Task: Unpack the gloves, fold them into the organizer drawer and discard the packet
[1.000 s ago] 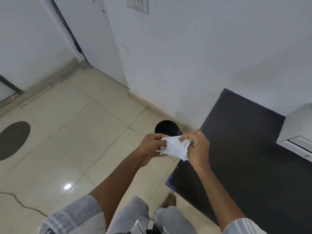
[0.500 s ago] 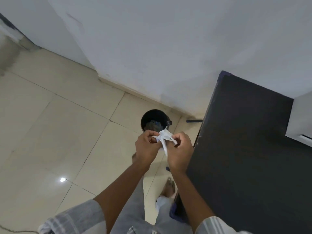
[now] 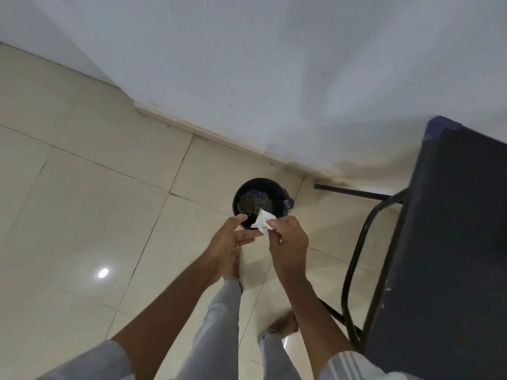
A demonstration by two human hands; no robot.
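Observation:
A crumpled white packet (image 3: 264, 220) is pinched in the fingertips of my right hand (image 3: 288, 244), held just above the near rim of a black round bin (image 3: 277, 193) on the floor. Dark crumpled waste lies inside the bin. My left hand (image 3: 230, 239) is beside the packet with its fingers spread and holds nothing. No gloves or organizer drawer are in view.
A dark table (image 3: 452, 242) with a black metal frame (image 3: 356, 256) stands at the right, close to my right arm. A white wall (image 3: 274, 78) runs behind the bin. Beige floor tiles (image 3: 82, 215) spread to the left. My legs and bare feet are below.
My left hand has let go of the packet and opened. The packet, scrunched smaller, is now in my right hand alone. My view has tilted down and closer to the bin.

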